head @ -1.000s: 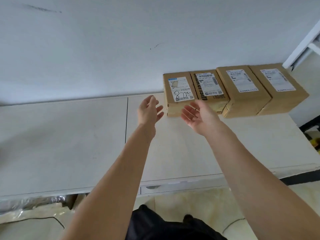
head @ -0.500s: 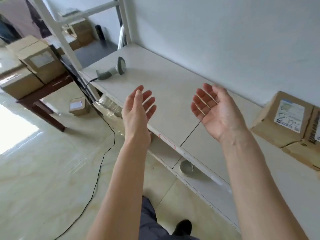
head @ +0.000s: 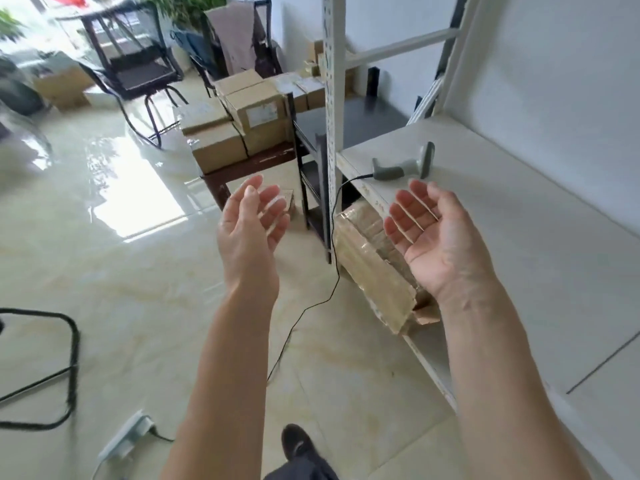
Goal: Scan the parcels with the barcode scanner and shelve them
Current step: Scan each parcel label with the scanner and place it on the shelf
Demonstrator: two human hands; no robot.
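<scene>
My left hand (head: 250, 230) and my right hand (head: 429, 240) hover empty in front of me, fingers relaxed, palms turned toward each other. The grey barcode scanner (head: 405, 166) lies on the white shelf board (head: 519, 220), just beyond my right hand; its black cord (head: 332, 244) drops to the floor. Several brown cardboard parcels (head: 242, 129) are stacked on a low dark wooden bench (head: 249, 166) ahead, past my left hand. A small parcel on the floor sits partly hidden behind my left fingers.
A white shelf upright (head: 333, 116) stands between bench and shelf. A plastic-wrapped cardboard bundle (head: 374, 268) lies under the shelf board. A black metal rack (head: 311, 140), chairs (head: 138, 74), a power strip (head: 126, 434) and a black frame (head: 65, 368) stand on the glossy floor.
My view has swung left, away from the shelved parcels toward the scanner and the stacked parcels. Both hands stay empty and have drawn back from the shelf.
</scene>
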